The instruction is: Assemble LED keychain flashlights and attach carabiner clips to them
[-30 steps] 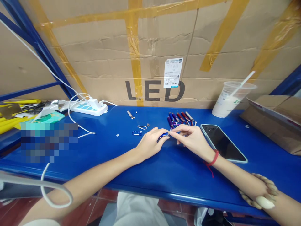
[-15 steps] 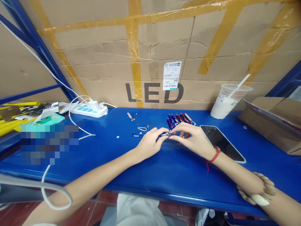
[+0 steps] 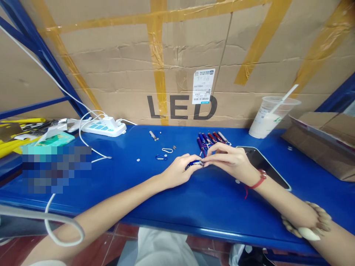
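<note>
My left hand (image 3: pixel 177 170) grips a small blue keychain flashlight (image 3: pixel 194 163) just above the blue table (image 3: pixel 166 199). My right hand (image 3: pixel 231 159) pinches the flashlight's silver front end with thumb and forefinger. What the fingertips hold there is too small to make out. Just behind my hands lies a row of several blue and red flashlights (image 3: pixel 210 139). Two small carabiner clips (image 3: pixel 164 153) and a few tiny loose parts lie to the left of my hands.
A phone (image 3: pixel 266 168) lies face up under my right wrist. At the back right stand a plastic cup with a straw (image 3: pixel 267 118) and a cardboard box (image 3: pixel 324 142). A white power strip (image 3: pixel 104 126) with cables sits at the back left. A taped "LED" carton forms the back wall.
My right hand has shifted slightly down and over the phone's corner, closing onto the flashlight's tip. My left hand keeps its hold in nearly the same spot.
</note>
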### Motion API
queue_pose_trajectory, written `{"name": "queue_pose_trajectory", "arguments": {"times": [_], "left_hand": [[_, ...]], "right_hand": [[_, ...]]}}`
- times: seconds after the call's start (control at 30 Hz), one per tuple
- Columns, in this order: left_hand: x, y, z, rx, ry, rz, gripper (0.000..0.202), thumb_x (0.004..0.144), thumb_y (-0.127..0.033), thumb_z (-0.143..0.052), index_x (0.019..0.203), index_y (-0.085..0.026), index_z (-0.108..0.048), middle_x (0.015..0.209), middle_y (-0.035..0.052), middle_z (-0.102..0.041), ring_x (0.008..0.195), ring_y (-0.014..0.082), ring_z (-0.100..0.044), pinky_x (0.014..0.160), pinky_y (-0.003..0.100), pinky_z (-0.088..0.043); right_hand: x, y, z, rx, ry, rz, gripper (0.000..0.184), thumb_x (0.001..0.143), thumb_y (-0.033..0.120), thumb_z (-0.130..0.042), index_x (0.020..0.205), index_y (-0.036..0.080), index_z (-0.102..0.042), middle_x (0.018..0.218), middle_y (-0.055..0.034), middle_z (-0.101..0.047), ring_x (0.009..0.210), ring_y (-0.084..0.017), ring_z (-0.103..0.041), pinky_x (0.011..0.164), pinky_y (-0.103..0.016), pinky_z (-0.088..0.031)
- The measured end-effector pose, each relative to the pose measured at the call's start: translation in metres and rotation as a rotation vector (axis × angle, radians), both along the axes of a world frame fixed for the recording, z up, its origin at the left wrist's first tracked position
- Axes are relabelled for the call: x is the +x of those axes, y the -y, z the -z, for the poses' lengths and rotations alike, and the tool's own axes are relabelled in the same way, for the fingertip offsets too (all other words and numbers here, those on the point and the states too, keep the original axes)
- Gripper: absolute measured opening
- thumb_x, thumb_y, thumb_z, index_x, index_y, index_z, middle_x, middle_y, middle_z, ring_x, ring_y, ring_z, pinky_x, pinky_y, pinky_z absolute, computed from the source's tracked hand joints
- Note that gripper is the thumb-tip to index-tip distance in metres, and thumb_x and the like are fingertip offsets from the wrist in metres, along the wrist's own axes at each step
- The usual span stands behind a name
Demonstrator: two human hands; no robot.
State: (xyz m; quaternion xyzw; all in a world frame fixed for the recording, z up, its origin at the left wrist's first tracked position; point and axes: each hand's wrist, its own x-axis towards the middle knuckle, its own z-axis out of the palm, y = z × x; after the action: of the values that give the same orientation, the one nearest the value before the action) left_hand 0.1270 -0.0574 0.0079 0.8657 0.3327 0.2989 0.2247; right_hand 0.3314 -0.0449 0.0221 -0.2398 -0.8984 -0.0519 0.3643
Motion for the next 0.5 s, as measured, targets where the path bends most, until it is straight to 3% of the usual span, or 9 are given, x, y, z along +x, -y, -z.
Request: {"name": "queue_pose_trajectory", "arguments": {"times": [0.27,0.5], "left_hand": [[-0.003,0.001,0.006,0.054,-0.058,-0.004,0.019,0.088,-0.024,-0.045,0.095,-0.016,-0.060,0.082,0.0037,-0.062,0.077,0.0144,-0.053,0.073,0.024,-0.042],[-0.005,0.001,0.008,0.097,-0.134,-0.048,0.019,0.087,-0.020,-0.045,0.097,-0.016,-0.061,0.074,0.0026,-0.062,0.075,0.0154,-0.053,0.071,0.024,-0.042]], "right_hand": [[-0.008,0.004,0.003,-0.143,-0.025,-0.019,0.020,0.086,0.028,-0.052,0.076,0.021,-0.068,0.080,-0.0026,-0.061,0.068,-0.009,-0.059,0.060,-0.019,-0.045],[-0.015,0.008,0.007,-0.279,-0.067,0.054,0.014,0.082,0.024,-0.057,0.074,0.020,-0.067,0.078,-0.0007,-0.062,0.069,-0.011,-0.060,0.063,-0.020,-0.045]]}}
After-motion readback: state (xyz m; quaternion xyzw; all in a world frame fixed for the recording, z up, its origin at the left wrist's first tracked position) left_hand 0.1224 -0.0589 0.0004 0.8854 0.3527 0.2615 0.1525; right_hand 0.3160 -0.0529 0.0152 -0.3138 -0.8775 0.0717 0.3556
